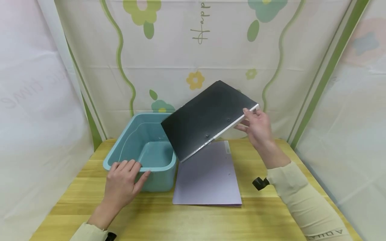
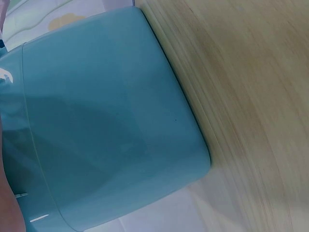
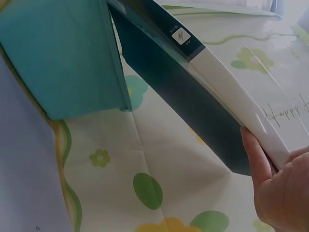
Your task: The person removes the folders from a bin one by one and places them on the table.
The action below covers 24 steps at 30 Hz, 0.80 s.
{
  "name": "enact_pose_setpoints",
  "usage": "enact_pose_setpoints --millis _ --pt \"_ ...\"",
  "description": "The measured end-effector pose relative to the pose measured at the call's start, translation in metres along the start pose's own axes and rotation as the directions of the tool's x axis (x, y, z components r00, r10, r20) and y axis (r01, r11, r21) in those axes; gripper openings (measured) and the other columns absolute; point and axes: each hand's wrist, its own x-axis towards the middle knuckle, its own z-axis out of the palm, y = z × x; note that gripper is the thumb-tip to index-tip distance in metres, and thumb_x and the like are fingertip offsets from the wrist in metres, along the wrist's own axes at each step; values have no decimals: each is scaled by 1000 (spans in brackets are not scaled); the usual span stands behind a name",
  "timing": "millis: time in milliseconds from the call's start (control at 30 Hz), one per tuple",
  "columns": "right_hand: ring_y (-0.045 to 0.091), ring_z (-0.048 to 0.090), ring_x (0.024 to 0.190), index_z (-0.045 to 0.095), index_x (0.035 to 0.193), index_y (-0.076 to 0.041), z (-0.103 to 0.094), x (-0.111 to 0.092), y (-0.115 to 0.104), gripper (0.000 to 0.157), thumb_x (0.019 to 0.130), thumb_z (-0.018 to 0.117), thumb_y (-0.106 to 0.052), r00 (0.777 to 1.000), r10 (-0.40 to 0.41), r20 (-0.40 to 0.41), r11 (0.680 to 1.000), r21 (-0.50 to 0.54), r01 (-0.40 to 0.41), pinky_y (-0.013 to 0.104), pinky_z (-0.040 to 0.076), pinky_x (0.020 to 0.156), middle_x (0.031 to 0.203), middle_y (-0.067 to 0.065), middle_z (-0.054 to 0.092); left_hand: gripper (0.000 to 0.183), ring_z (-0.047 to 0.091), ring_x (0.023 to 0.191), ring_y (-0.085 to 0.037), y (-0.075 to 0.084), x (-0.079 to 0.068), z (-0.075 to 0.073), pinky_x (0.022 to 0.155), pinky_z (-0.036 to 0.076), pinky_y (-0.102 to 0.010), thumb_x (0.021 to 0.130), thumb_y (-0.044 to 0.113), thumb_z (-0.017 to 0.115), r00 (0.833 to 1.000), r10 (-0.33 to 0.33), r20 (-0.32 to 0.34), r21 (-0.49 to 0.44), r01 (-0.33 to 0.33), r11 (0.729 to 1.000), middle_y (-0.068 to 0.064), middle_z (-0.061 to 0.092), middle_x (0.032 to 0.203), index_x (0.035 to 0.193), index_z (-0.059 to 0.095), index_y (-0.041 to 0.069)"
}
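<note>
In the head view my right hand (image 1: 260, 130) pinches a black file folder (image 1: 208, 115) near one end of its white spine. It is held tilted in the air, its lower corner overlapping the right rim of a blue plastic tub (image 1: 158, 180). The right wrist view shows a dark label (image 3: 186, 41) on the spine, with the thumb pressed along the white part. My left hand (image 1: 122, 182) grips the tub's near rim, fingers over the edge and thumb at the outer side. Beneath the black folder, a purple file folder (image 1: 208, 185) lies flat, right of the tub.
Tub and purple folder are on a wood-grain table (image 1: 193, 222). A flower-patterned cloth (image 1: 229, 50) hangs behind it, and pale cloth (image 1: 45, 100) closes off the sides. Small black devices (image 1: 260, 183) are worn at both wrists.
</note>
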Motion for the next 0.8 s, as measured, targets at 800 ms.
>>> enact_pose_setpoints --millis 800 --pt "18 76 80 54 107 3 -37 0 -26 23 102 63 -18 988 149 -28 988 -30 -150 32 61 76 165 12 10 55 47 63 -25 1 0 -2 69 43 -47 105 56 40 999 -8 39 14 7 1000 -1 45 70 79 51 10"
